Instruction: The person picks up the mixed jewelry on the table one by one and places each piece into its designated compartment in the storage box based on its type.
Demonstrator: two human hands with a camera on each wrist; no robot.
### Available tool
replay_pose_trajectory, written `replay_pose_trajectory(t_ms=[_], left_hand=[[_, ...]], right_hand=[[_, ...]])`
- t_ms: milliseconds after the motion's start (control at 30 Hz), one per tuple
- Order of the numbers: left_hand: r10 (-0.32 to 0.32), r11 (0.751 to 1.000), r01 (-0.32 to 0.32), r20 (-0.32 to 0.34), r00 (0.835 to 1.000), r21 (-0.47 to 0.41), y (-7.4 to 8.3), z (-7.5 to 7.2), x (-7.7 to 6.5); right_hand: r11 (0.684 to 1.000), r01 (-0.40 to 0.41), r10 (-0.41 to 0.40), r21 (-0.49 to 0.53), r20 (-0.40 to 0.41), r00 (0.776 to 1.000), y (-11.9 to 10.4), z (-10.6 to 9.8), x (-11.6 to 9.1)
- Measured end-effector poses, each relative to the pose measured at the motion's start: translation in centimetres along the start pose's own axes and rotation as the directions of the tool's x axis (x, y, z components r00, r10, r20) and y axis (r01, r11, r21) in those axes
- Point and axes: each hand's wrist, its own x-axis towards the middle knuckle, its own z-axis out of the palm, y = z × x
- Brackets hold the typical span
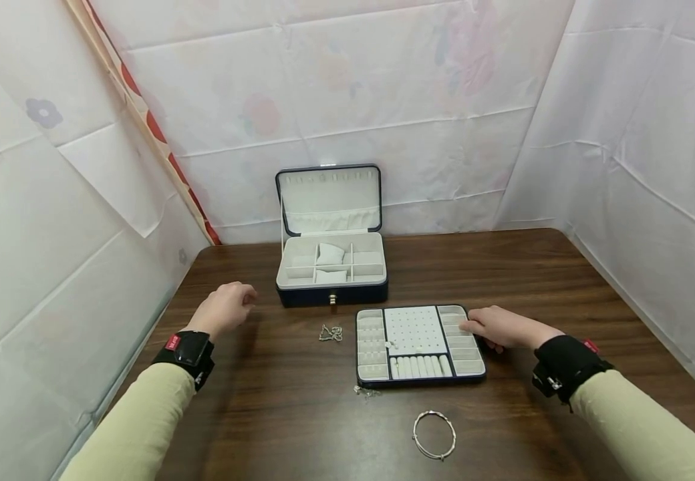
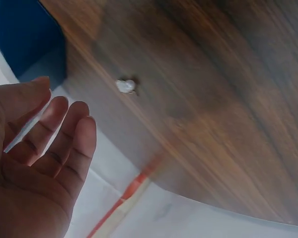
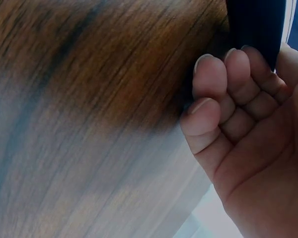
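Note:
My right hand [image 1: 506, 327] pinches the right edge of a navy jewelry tray [image 1: 415, 383], thumb on top. In the right wrist view its fingers [image 3: 211, 77] curl against the tray's dark side wall [image 3: 256, 29]. The tray has white compartments, a dotted pad and ring rolls. My left hand [image 1: 222, 310] hovers over the table left of the open jewelry box [image 1: 305, 297], fingers relaxed and holding nothing. A small pearly trinket [image 2: 126, 86] lies on the table near it in the left wrist view; the head view does not show it.
The box's lid [image 1: 329, 195] stands upright; two white cushions [image 1: 331, 254] sit in its compartments. A silver chain [image 1: 331, 333] lies left of the tray, a finer chain [image 1: 367, 391] at its front left corner, and a silver bangle [image 1: 434, 435] in front. White curtains [image 1: 347, 100] surround the table.

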Motion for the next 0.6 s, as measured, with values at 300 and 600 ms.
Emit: replay_pose_trajectory(t_ms=[300,600], left_hand=[[-0.060,0.997,0.058,0.038,0.997,0.055,-1.1,0.5,-0.1],[-0.148,0.983,0.138,0.077,0.986,0.122,-1.8,1.5,-0.3]], right_hand=[[1.000,-0.005,0.005,0.002,-0.002,1.000,0.1,0.0,-0.1],[1.000,0.004,-0.004,0.007,-0.006,1.000,0.1,0.1,-0.2]])
